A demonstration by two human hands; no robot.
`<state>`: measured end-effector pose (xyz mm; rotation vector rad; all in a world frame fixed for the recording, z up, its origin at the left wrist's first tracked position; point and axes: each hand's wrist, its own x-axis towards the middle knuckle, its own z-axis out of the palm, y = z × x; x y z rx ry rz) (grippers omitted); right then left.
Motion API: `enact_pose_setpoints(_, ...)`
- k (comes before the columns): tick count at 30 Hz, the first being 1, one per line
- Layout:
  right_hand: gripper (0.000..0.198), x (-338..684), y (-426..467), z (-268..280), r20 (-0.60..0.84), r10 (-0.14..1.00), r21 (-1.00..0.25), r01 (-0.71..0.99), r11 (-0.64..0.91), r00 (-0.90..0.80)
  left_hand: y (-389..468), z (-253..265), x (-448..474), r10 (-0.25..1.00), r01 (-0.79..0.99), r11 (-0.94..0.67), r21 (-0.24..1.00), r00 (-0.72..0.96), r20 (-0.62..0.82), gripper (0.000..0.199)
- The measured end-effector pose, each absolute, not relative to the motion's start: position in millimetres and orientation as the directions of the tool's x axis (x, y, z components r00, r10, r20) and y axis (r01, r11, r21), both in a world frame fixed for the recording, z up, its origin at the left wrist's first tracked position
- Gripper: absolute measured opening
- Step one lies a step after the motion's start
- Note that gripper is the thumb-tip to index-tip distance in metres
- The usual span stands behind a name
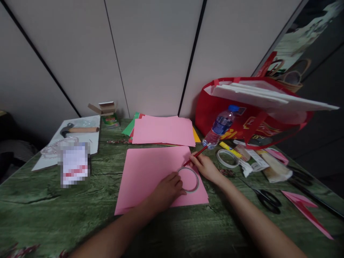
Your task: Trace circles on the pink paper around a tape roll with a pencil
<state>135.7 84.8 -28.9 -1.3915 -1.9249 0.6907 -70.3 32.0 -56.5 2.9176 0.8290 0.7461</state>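
A pink sheet of paper [145,168] lies flat before me, with more pink edges showing under its right side. On its right part rests a thin pale ring, like a roll of tape [198,184], with paper showing through its middle. My left hand [170,188] grips the ring's left side, fingers curled over the rim and pressed to the paper. In my right hand [205,166] is a slim red pencil [197,154], held slantwise. Its lower end points at the paper just above the ring's top edge; whether it touches the sheet I cannot tell.
Behind lies a stack of coloured paper [163,130]. To the right stand a water bottle [221,125] and a red bag [209,104], near another tape roll [227,158], a glue stick [230,149] and scissors [268,200]. At left a hammer [80,129] rests on a white board.
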Motion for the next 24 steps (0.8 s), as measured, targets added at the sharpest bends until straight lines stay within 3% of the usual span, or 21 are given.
enact_pose_setpoints(24,0.032,136.2,86.2,-27.1,0.191,0.962,-0.761,0.589,0.271,-0.195,32.7,-55.7,-69.6,0.511,0.495,-0.853,0.164,0.734,0.447,0.026)
